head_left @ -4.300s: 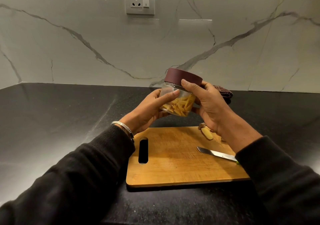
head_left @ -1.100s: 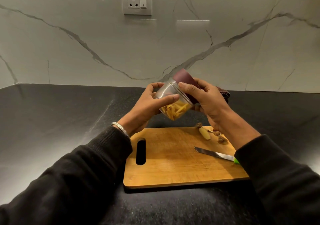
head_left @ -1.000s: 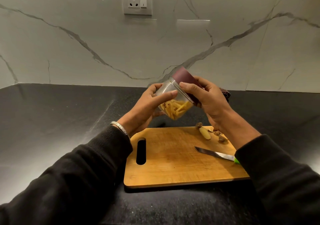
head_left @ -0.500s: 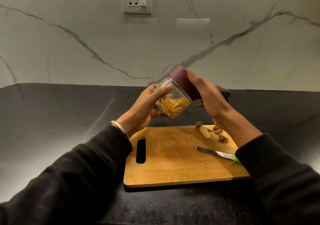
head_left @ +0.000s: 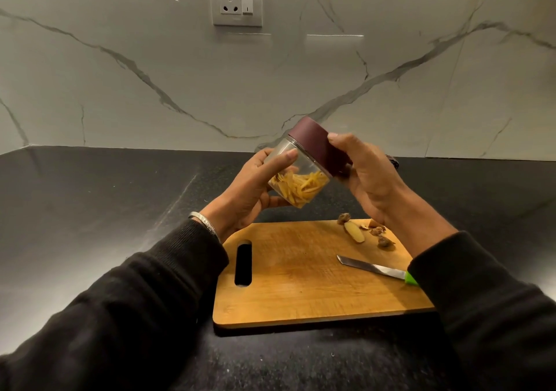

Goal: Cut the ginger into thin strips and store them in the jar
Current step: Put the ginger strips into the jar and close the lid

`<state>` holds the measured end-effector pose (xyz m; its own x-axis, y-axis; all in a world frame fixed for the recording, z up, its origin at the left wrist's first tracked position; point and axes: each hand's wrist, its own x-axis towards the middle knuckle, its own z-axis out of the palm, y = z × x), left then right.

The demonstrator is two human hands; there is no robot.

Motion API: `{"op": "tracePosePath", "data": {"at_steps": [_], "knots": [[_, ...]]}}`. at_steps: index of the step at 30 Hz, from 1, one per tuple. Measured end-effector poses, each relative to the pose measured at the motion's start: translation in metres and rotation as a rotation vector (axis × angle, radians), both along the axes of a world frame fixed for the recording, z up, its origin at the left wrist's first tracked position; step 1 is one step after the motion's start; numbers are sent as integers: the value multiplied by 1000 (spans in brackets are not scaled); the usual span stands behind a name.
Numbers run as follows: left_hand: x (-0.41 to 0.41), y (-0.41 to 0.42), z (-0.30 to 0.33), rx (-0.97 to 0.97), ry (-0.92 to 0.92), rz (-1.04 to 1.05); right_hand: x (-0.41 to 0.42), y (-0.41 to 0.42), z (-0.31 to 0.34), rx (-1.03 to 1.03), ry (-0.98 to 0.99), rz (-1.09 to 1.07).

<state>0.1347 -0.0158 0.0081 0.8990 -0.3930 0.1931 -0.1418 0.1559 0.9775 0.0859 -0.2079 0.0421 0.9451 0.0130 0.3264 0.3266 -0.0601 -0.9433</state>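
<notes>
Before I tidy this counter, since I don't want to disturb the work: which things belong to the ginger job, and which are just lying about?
Job:
jar
lid
ginger strips
cutting board
knife
ginger offcuts

Lying about:
dark cloth
wall socket

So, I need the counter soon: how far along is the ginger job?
Nearly done. Ginger strips already sit in the jar. The left hand holds it tilted while the right hand grips the maroon lid. Left: set it down, clear the scraps and knife off the cutting board.
</notes>
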Motion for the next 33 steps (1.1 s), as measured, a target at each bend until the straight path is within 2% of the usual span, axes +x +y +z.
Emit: {"op": "tracePosePath", "data": {"at_steps": [5,9,12,19,24,29,31,33], "knots": [[-3,-3,1,8,7,-26,-3,4,4,-66,-34,-107],[-2,0,2,-42,23,-44,1,2,-1,-41,7,15],[-1,0,3,-51,19,-56,6,2,-5,88,-5,94],[-3,-3,4,-67,15,14,9,4,-8,149,2,26],[-4,-3,4,-63,28,-64,12,9,-11,157,75,34],[-1,-2,2,-145,25,-92,12,9,-13,225,27,-108],[2,-1,2,-78,-1,-49,13,9,-14,214,19,-148],[5,-2,-2,97,-91,9,14,9,-16,123,-11,-199]]}}
